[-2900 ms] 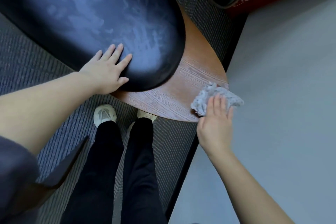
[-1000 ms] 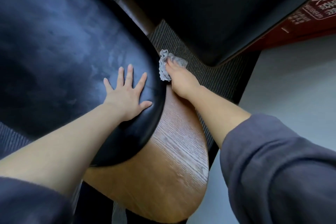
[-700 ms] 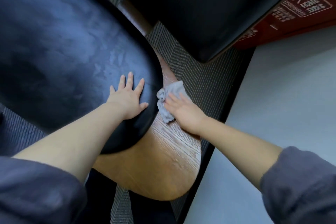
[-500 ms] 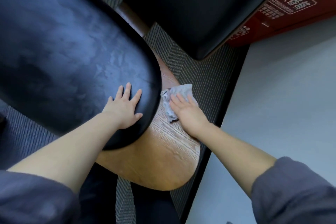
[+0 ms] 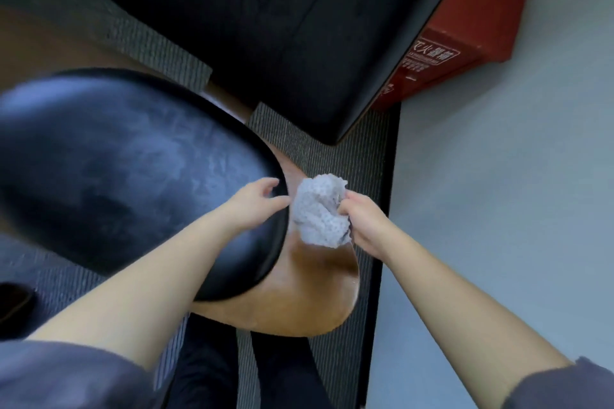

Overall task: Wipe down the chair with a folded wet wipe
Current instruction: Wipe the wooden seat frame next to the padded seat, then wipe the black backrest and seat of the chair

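Note:
The chair has a black padded seat on a brown wooden shell that sticks out at its right edge. My right hand pinches a crumpled grey-white wet wipe and holds it in the air above the wooden shell. My left hand hovers over the seat's right rim with fingers apart, its fingertips close to the wipe's left side. Whether they touch the wipe I cannot tell.
A second black seat or cushion fills the top middle. A red box with white characters stands against the pale grey wall at right. Striped grey carpet lies below, and my dark trouser legs are at the bottom.
My right hand has lifted the wipe off the wooden shell and now holds it bunched in the air. My left hand has come off the seat and moved right toward the wipe.

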`<state>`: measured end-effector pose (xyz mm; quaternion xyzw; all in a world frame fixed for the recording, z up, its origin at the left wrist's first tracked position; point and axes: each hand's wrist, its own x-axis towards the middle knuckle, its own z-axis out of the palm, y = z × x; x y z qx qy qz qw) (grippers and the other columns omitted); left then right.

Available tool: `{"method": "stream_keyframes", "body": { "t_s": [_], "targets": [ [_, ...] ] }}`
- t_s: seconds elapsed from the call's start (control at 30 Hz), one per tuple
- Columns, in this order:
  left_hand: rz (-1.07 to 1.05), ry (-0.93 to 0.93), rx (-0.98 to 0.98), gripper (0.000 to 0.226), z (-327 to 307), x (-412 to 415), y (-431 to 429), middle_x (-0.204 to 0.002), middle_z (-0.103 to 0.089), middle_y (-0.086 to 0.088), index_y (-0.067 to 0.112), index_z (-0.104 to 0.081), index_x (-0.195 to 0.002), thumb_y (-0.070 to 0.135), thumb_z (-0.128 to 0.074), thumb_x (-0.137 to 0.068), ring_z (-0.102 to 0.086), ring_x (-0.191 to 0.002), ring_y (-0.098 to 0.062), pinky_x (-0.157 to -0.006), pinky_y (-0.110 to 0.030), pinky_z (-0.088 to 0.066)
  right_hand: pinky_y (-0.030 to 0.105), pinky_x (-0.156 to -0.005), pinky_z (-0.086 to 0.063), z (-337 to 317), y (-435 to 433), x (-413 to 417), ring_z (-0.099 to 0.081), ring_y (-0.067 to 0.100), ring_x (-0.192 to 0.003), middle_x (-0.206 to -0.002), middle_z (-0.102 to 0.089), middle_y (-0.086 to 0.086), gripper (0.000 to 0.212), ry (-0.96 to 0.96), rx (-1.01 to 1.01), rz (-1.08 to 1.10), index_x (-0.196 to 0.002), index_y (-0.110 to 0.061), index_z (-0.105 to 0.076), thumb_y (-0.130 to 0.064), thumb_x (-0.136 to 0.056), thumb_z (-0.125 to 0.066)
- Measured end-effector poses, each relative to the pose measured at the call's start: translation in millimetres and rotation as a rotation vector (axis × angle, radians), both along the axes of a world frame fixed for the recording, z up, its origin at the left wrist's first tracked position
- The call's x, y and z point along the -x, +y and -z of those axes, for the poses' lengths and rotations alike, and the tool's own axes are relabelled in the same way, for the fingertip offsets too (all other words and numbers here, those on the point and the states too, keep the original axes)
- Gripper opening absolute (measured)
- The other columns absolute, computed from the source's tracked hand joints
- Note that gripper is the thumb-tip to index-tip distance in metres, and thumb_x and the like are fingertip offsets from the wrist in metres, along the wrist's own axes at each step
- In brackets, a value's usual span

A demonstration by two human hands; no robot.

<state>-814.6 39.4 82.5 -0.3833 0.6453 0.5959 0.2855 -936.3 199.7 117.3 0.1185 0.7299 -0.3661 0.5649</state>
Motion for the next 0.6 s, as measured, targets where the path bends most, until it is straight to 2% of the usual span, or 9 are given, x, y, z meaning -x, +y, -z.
{"method": "stream_keyframes", "body": {
  "t_s": [0.07, 0.17, 0.23, 0.27, 0.37, 0.43, 0.5, 0.53, 0.6],
  "targets": [
    [-0.176, 0.032, -0.212, 0.056, -29.9, 21.9, -5.5, -0.139, -0.052, 0.006, 0.023, -0.045, -0.142, 0.037, -0.064, -0.092, -0.052, -0.125, -0.013, -0.092, -0.028, -0.043, 0.037, -0.076, -0.053, -35.3, -5.1, 10.5, -0.067, 0.024, -0.089, -0.098, -0.069, 0.011, 0.039, -0.034, 0.063, 0.149, -0.107, -0.009, -0.062, 0.009, -0.088, -0.031],
    [-0.282, 0.031, -0.451, 0.046, -63.8, 45.8, -3.1, -0.118, -0.069, -0.002, 0.016, -0.057, -0.129, 0.037, -0.068, -0.09, -0.067, -0.097, -0.014, -0.085, -0.032, -0.053, 0.037, -0.074, -0.053, -79.0, -1.1, 27.1, -0.069, 0.02, -0.085, -0.092, -0.072, 0.005, 0.037, -0.018, 0.117, 0.259, -0.106, -0.011, -0.063, 0.006, -0.09, -0.034],
    [-0.32, 0.057, -0.511, 0.023, -81.1, 60.4, 5.3, -0.1, -0.073, -0.006, 0.009, -0.064, -0.103, 0.029, -0.067, -0.092, -0.07, -0.083, -0.013, -0.077, -0.028, -0.056, 0.035, -0.072, -0.053, -97.1, 6.0, 41.3, -0.068, 0.02, -0.086, -0.094, -0.071, 0.006, 0.035, 0.024, 0.13, 0.297, -0.104, -0.011, -0.065, 0.005, -0.09, -0.036],
    [-0.341, 0.071, -0.52, 0.018, -89.4, 68.5, 10.7, -0.094, -0.072, -0.005, 0.009, -0.059, -0.093, 0.026, -0.066, -0.093, -0.07, -0.078, -0.012, -0.07, -0.025, -0.056, 0.035, -0.073, -0.052, -102.9, 9.7, 49.3, -0.068, 0.02, -0.087, -0.096, -0.071, 0.007, 0.035, 0.044, 0.139, 0.306, -0.104, -0.01, -0.066, 0.004, -0.09, -0.037],
    [-0.399, 0.131, -0.455, 0.018, -107.1, 96.3, 26.6, -0.093, -0.071, -0.004, 0.011, -0.049, -0.087, 0.021, -0.062, -0.095, -0.071, -0.076, -0.01, -0.063, -0.023, -0.056, 0.03, -0.067, -0.053, -112.7, 16.8, 80.5, -0.068, 0.017, -0.082, -0.094, -0.071, 0.007, 0.032, 0.099, 0.143, 0.278, -0.099, -0.01, -0.066, 0.003, -0.091, -0.038],
    [-0.421, 0.155, -0.376, 0.02, -114.1, 116.4, 36.2, -0.1, -0.072, -0.007, 0.005, -0.052, -0.093, 0.023, -0.06, -0.096, -0.072, -0.085, -0.016, -0.07, -0.032, -0.06, 0.027, -0.06, -0.051, -112.9, 19.5, 104.6, -0.066, 0.015, -0.076, -0.089, -0.069, 0.005, 0.03, 0.131, 0.133, 0.237, -0.095, -0.011, -0.066, 0.002, -0.092, -0.039],
    [-0.417, 0.178, -0.216, 0.025, -117.3, 138.7, 44.9, -0.105, -0.07, -0.01, 0.001, -0.055, -0.105, 0.024, -0.06, -0.094, -0.07, -0.094, -0.024, -0.08, -0.044, -0.06, 0.027, -0.059, -0.05, -107.6, 20.5, 130.7, -0.066, 0.015, -0.077, -0.088, -0.07, 0.004, 0.03, 0.13, 0.141, 0.194, -0.095, -0.012, -0.065, 0.002, -0.093, -0.039],
    [-0.401, 0.194, -0.098, 0.023, -118.6, 149.9, 48.3, -0.102, -0.069, -0.008, 0.004, -0.057, -0.103, 0.024, -0.06, -0.093, -0.068, -0.093, -0.024, -0.081, -0.044, -0.058, 0.027, -0.058, -0.05, -105.0, 19.9, 143.4, -0.066, 0.015, -0.077, -0.088, -0.07, 0.003, 0.03, 0.128, 0.136, 0.161, -0.096, -0.013, -0.065, 0.002, -0.093, -0.039],
    [-0.342, 0.201, 0.138, 0.017, -125.2, 174.3, 52.7, -0.084, -0.061, -0.002, 0.007, -0.054, -0.088, 0.022, -0.06, -0.09, -0.058, -0.079, -0.018, -0.067, -0.03, -0.048, 0.029, -0.059, -0.049, -101.0, 17.5, 168.9, -0.066, 0.017, -0.079, -0.09, -0.069, 0.003, 0.029, 0.132, 0.113, 0.087, -0.096, -0.014, -0.064, 0.001, -0.093, -0.039]
  ]
}}
